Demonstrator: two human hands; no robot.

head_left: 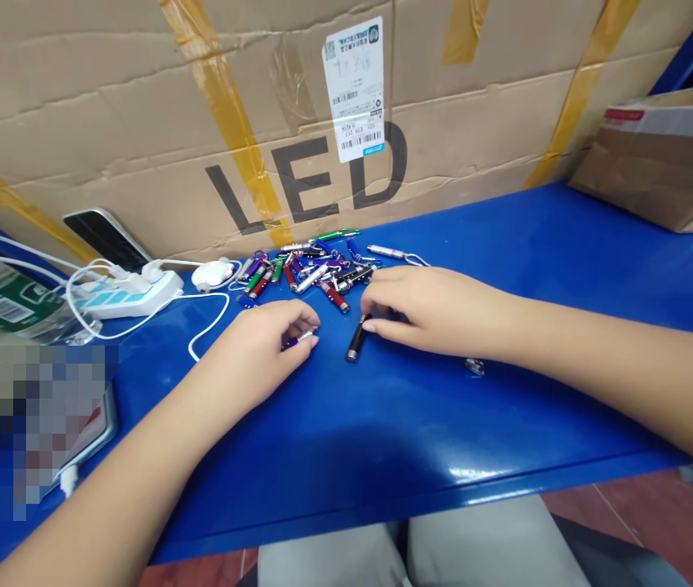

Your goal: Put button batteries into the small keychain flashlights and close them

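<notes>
My left hand (273, 338) is closed on a small purple and silver keychain flashlight (298, 338), most of which its fingers hide. In my right hand (411, 310), thumb and fingers pinch the upper end of a black keychain flashlight (355, 342); its silver-rimmed end points down towards the table. Just beyond both hands lies a loose pile of similar small flashlights (311, 280) in red, green, blue, silver and black, many with clips. One silver flashlight (386, 252) with a cord lies right of the pile. A small shiny metal piece (474, 367) sits below my right wrist.
The blue table (420, 416) ends at a front edge above my lap. A large cardboard box (151, 106) marked LED stands behind. On the left are a white power strip (130, 300) with cables, a phone (105, 236) and a plastic bottle (10, 297). An open carton (652, 167) stands right.
</notes>
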